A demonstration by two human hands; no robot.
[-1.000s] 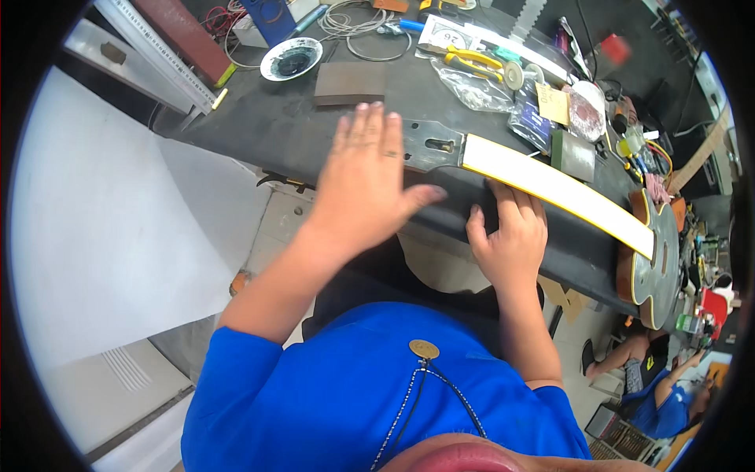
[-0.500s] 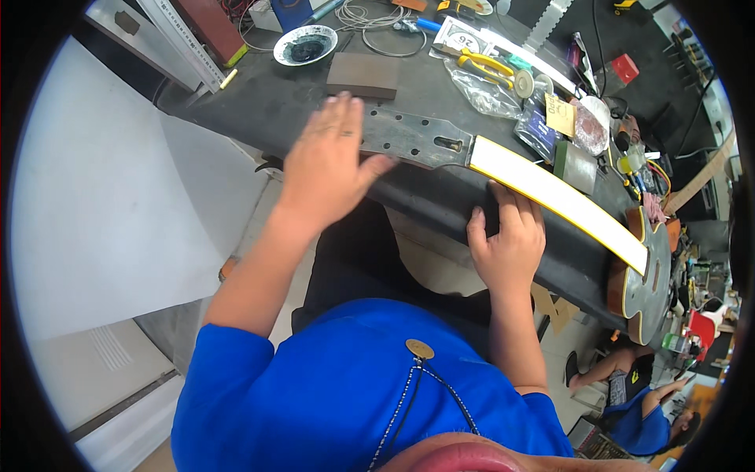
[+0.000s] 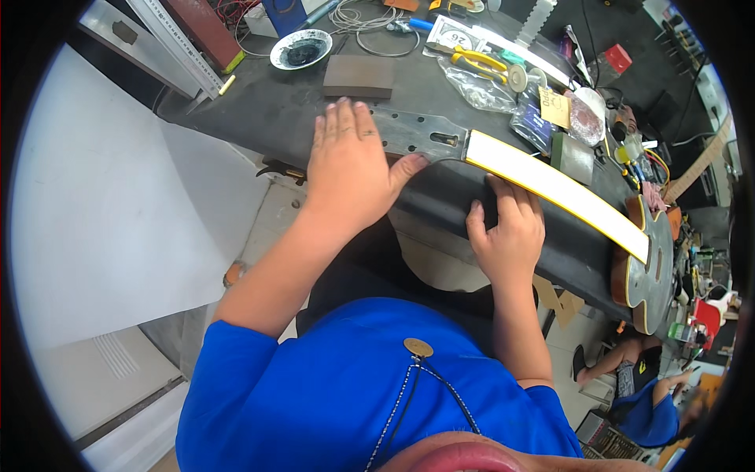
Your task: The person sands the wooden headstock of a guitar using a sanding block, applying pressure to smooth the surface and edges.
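Note:
An electric guitar lies along the bench edge. Its dark headstock [image 3: 415, 130] has tuner holes and a slot, and its neck is covered by a white strip with yellow edges [image 3: 550, 185]. The grey body [image 3: 654, 271] is at the far right. My left hand [image 3: 346, 161] lies flat over the headstock's left end and hides part of it, fingers stretched and thumb out to the right. At the near side of the neck, my right hand [image 3: 511, 228] rests its fingers against the edge, thumb apart. A brown rectangular block [image 3: 358, 76] sits just beyond the headstock.
A bowl of dark paste [image 3: 301, 49] stands behind the block. Yellow-handled pliers [image 3: 480, 64], a plastic bag [image 3: 480, 90] and a grey-green block [image 3: 572, 157] lie beyond the neck. A metal ruler [image 3: 177, 47] is at the far left. Another person [image 3: 645, 409] sits at lower right.
My left hand has slid to the right along the headstock and covers more of its holes. My right hand stays nearly in place at the neck.

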